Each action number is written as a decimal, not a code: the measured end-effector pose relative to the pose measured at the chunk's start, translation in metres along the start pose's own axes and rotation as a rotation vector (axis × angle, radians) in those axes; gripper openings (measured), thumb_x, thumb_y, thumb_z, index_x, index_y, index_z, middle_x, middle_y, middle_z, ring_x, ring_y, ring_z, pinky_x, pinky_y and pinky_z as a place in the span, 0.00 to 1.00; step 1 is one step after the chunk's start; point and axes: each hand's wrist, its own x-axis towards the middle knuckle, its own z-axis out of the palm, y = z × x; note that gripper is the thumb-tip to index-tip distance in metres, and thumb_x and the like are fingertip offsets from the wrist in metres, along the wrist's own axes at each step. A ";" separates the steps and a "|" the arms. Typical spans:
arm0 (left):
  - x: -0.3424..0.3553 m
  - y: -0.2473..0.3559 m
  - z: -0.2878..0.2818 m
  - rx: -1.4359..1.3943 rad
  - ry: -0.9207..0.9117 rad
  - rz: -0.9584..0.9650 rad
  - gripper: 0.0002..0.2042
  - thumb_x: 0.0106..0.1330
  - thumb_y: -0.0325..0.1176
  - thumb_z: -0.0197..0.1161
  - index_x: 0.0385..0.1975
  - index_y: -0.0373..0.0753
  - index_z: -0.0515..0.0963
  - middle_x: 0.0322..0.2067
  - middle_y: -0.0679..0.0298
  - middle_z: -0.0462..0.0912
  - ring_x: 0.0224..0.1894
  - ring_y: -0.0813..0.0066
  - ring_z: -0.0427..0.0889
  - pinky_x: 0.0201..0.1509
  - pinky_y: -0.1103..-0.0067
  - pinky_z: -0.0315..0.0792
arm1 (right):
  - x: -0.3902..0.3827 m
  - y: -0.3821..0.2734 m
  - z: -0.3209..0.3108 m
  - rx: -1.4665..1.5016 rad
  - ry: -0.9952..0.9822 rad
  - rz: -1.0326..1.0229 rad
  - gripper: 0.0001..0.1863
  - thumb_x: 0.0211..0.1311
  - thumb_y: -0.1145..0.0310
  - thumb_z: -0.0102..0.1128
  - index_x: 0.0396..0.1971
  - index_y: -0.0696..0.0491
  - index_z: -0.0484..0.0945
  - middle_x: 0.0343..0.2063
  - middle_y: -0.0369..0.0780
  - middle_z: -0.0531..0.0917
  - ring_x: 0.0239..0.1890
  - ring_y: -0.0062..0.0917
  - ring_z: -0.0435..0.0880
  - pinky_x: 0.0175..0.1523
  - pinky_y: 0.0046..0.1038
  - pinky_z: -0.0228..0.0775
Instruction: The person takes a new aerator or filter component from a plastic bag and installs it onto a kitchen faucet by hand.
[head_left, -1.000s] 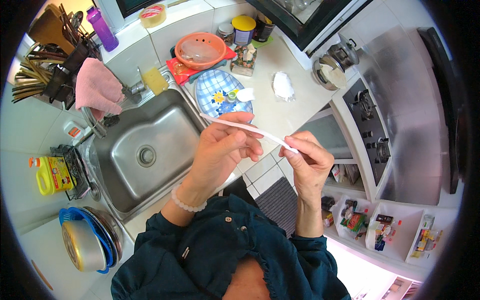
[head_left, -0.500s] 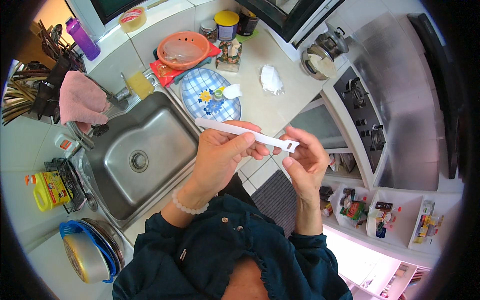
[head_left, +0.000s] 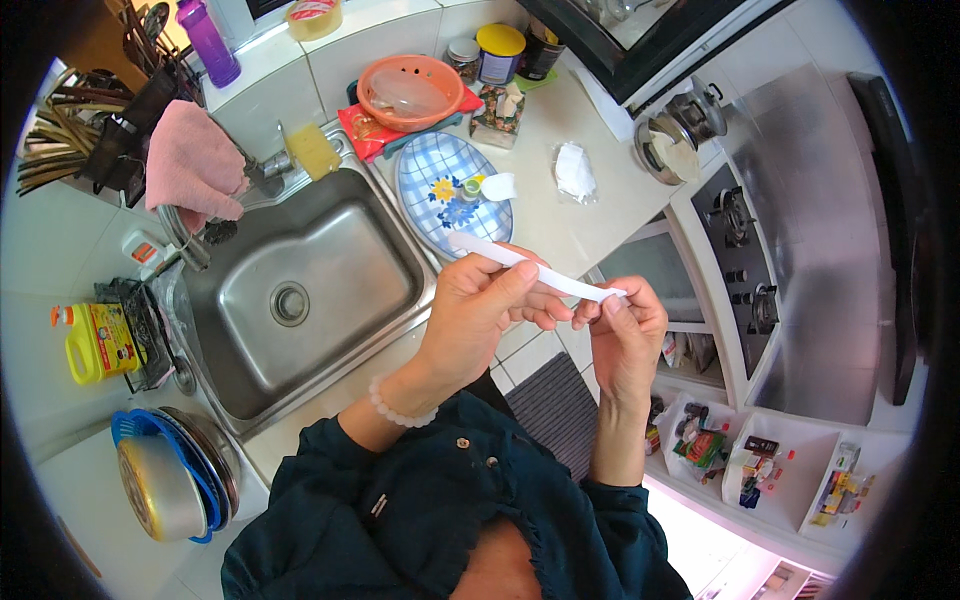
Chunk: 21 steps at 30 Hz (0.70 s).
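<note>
A long flat white stick-like tool is held level above the counter edge, between both my hands. My left hand grips its middle with the thumb on top. My right hand pinches the tool's right end between the fingertips. A white bead bracelet is on my left wrist. Just beyond the tool lies a blue checked oval plate with small white and green bits on it.
A steel sink with a tap lies to the left, a pink cloth and a yellow sponge beside it. An orange colander, jars, a white bag, a pot and a gas hob are on the counter.
Both hands stay on the white tool; they and the tool have shifted slightly right and lower in view, and the right fingers have closed more tightly on its end.
</note>
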 end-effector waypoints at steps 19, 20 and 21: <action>0.009 0.003 -0.013 0.325 0.042 0.122 0.07 0.67 0.25 0.52 0.38 0.28 0.74 0.30 0.54 0.82 0.32 0.69 0.83 0.36 0.78 0.77 | 0.011 0.019 -0.003 0.060 0.042 0.105 0.04 0.61 0.75 0.54 0.35 0.59 0.73 0.23 0.43 0.80 0.25 0.26 0.78 0.33 0.28 0.71; 0.010 0.003 -0.013 0.339 0.041 0.128 0.06 0.66 0.24 0.52 0.38 0.28 0.74 0.30 0.54 0.82 0.32 0.70 0.83 0.36 0.78 0.77 | 0.012 0.021 -0.003 0.061 0.049 0.111 0.04 0.61 0.75 0.53 0.34 0.59 0.73 0.23 0.43 0.79 0.25 0.26 0.78 0.33 0.28 0.71; 0.011 0.004 -0.013 0.351 0.039 0.133 0.06 0.66 0.23 0.53 0.38 0.28 0.74 0.29 0.54 0.82 0.32 0.70 0.83 0.35 0.78 0.77 | 0.012 0.021 -0.002 0.060 0.050 0.115 0.04 0.61 0.75 0.53 0.34 0.59 0.73 0.23 0.43 0.79 0.25 0.26 0.78 0.33 0.28 0.71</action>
